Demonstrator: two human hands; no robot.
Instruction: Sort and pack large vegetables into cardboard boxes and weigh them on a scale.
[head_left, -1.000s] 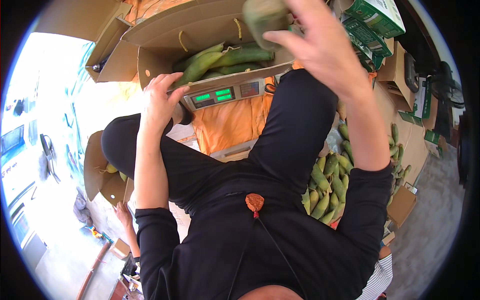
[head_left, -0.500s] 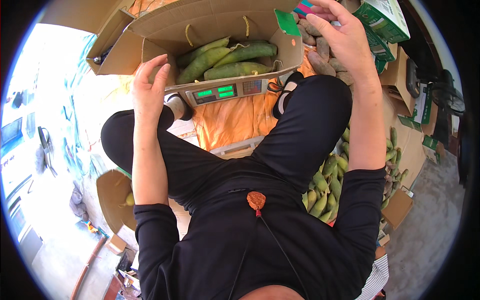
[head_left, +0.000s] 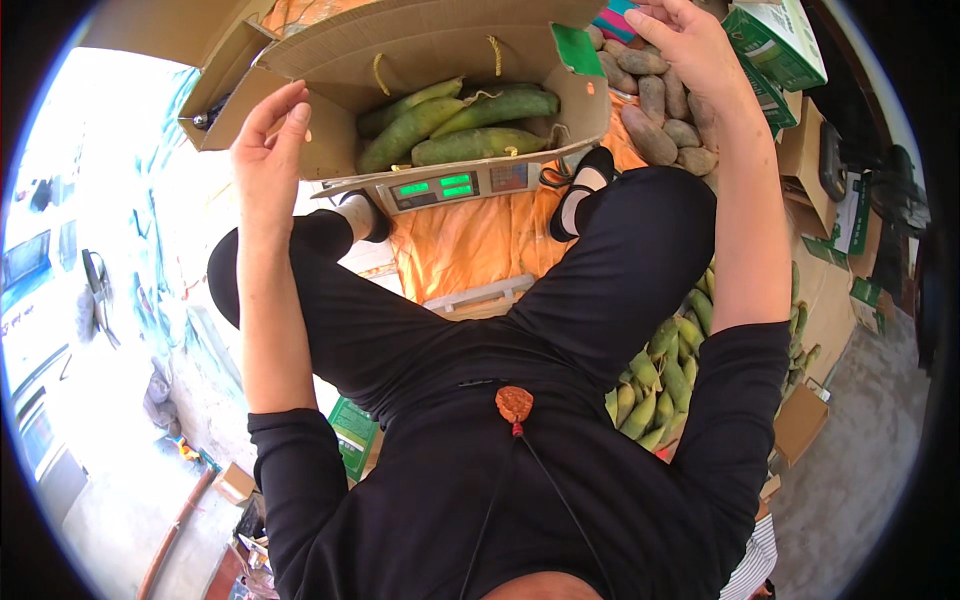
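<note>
Several long green radishes [head_left: 480, 147] lie in an open cardboard box [head_left: 320, 125] with yellow rope handles. The box sits on a digital scale [head_left: 452, 188] whose display glows green. At the box's left end is my left hand [head_left: 270, 140], thumb apart from the curved fingers, nothing seen in it. I cannot tell whether it touches the cardboard. My right hand [head_left: 688, 45] is raised beyond the box's right end, above a heap of brown tubers [head_left: 655, 125]. Its fingers are apart and hold nothing visible; the fingertips reach the upper picture edge.
More green radishes [head_left: 655, 385] are piled beside my right thigh. Orange sheeting [head_left: 450, 255] covers the floor between my feet. Green-and-white cartons [head_left: 785, 45] stand at the far right, a black fan [head_left: 900, 190] near them. A green carton [head_left: 352, 435] shows beside my left hip.
My left hand has moved left and slightly up, and my right hand slightly right. By my left hip a brown carton has gone from sight and a green one now shows. The radishes stay in the box.
</note>
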